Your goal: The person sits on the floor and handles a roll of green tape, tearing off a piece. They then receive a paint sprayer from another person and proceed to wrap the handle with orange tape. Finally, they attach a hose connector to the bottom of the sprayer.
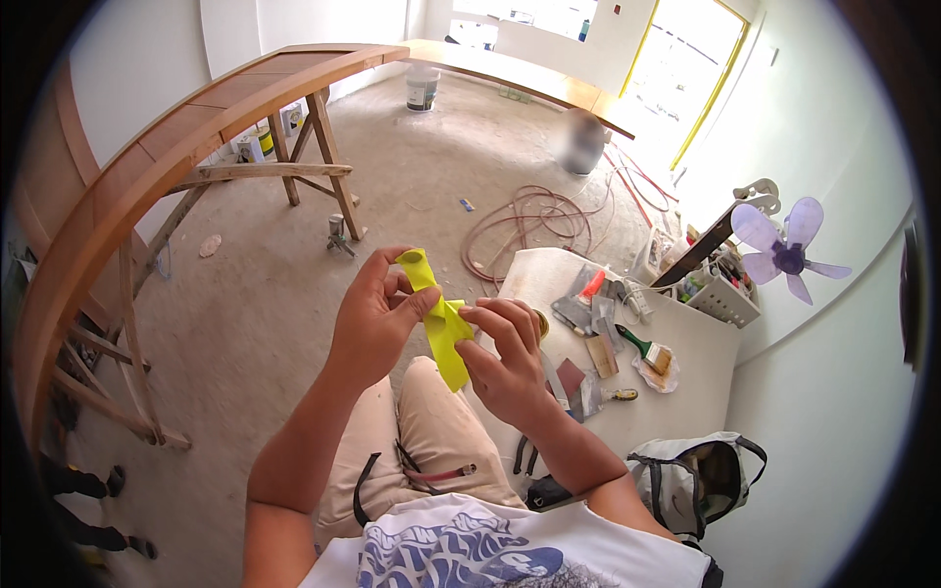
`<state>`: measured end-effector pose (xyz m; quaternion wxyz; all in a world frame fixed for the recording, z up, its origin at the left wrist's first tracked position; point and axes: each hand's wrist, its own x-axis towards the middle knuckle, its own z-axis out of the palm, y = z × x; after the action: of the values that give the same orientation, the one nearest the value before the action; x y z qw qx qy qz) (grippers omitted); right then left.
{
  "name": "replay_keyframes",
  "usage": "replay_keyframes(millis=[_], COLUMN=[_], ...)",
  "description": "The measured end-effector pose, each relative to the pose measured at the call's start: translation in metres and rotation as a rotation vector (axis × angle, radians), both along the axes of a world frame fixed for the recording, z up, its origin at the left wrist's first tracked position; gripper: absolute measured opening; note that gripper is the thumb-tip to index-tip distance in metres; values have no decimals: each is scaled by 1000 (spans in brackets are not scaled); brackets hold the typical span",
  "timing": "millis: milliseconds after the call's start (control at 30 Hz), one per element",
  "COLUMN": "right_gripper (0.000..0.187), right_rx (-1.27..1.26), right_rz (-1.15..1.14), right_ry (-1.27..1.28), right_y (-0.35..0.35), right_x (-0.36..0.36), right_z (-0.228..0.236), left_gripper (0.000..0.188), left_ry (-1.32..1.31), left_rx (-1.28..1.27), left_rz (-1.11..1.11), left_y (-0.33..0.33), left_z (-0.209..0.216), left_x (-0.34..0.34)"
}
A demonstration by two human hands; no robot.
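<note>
A bright yellow strip (448,345), thin and flexible, is held up in front of my lap, bent or twisted near its middle. What it is made of I cannot tell. My left hand (372,318) pinches its upper part between thumb and fingers, with a darker patch near the top end. The fingers of my right hand (505,358) grip its right edge lower down. Below them the strip's lower end hangs free. Partly hidden behind my right hand is a small round yellowish item (542,324) on the white worktop.
The white worktop (564,260) at my right bears a green-handled paintbrush (642,347), scrapers (590,316) and a purple fan (789,257). A bag (691,480) stands nearer. Hoses (529,230) coil on the floor. Wooden panels (221,98) rest on trestles (323,162); a spray gun (338,235) stands below.
</note>
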<state>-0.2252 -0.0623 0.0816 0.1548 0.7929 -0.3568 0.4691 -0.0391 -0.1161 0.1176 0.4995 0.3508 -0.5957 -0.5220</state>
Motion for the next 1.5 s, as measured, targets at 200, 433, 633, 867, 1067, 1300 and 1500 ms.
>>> replay_keyframes(millis=[200, 433, 633, 867, 1067, 1300, 1500], right_gripper=[31, 37, 30, 27, 34, 50, 84], right_rx=[70, 18, 13, 94, 258, 762, 973], right_rz=[21, 18, 79, 67, 160, 112, 118], right_ry=[-32, -23, 28, -16, -244, -301, -401], right_y=[11, 11, 16, 7, -4, -3, -2], right_x=[1, -1, 1, -6, -3, 2, -5], right_z=[-10, -24, -23, -13, 23, -1, -11], left_gripper=[37, 36, 37, 67, 90, 97, 101], left_ry=[99, 40, 172, 203, 179, -2, -142], left_rx=[-6, 33, 65, 71, 136, 249, 134], left_rz=[108, 92, 198, 87, -196, -267, -157], left_y=[-9, -15, -22, -18, -2, 24, 27], left_z=[-5, -12, -9, -15, -50, -78, -74], left_x=[-5, 1, 5, 6, 12, 7, 10])
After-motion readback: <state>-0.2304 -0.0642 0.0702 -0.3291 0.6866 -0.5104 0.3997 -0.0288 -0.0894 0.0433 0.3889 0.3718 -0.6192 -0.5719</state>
